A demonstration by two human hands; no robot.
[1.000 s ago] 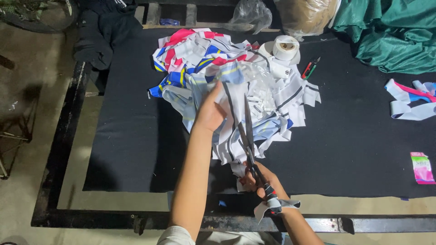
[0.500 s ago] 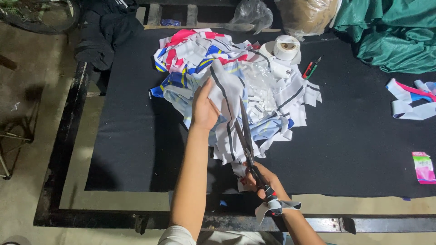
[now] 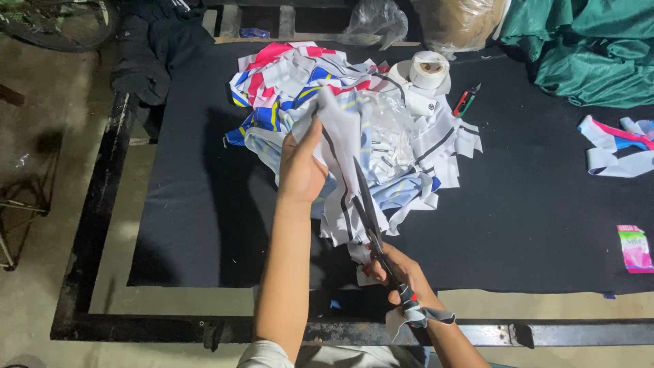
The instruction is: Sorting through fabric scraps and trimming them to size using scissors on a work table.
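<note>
the left hand [image 3: 302,170] is closed on the upper part of a white fabric piece [image 3: 344,146] with dark stripes, pinching it and holding it up off the worktop [image 3: 538,204] so that it hangs fairly taut toward the person. the right hand [image 3: 398,272] is wrapped around the handles of a pair of long dark scissors [image 3: 368,211]; the handles look bound in scraps of cloth. the blades point up and away from the person, and they lie along the hanging piece near its middle. whether the blades are parted or shut on the cloth cannot be told from this view.

judging from this, the step in hand is a long cut up the length of the held piece, somewhere partway along it. the next move would call for keeping the cloth tight with the left hand, with its fingers above the blade tips, while the scissors run in line with the stripe.

behind the held piece lies a heap of fabric offcuts [image 3: 293,88] in white, blue, red and yellow. a roll of white tape [image 3: 429,68] stands just beside the heap, and a small red and green tool [image 3: 466,101] lies near it. well apart to the right are loose strips [image 3: 616,146], a pink packet [image 3: 635,247] and green cloth [image 3: 586,48].
</note>
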